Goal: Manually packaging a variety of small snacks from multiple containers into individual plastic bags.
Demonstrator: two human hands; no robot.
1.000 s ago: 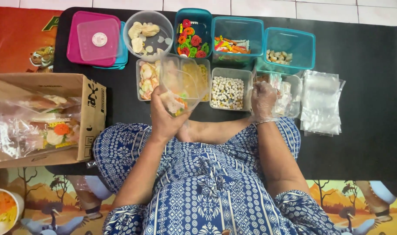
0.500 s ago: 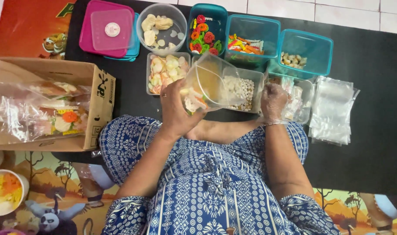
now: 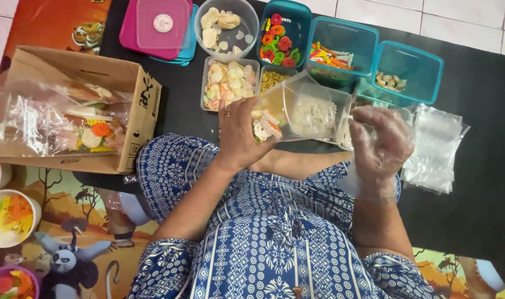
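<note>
Raised since before, right hand (image 3: pixel 381 145) nears left hand's (image 3: pixel 240 133) clear bag (image 3: pixel 297 108).

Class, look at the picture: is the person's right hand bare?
No, the right hand wears a thin clear plastic glove, unlike the bare left hand.

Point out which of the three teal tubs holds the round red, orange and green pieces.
The leftmost teal tub, beside the round clear bowl. The middle teal tub holds long mixed-colour strips, and the right teal tub only a few pale pieces.
</note>
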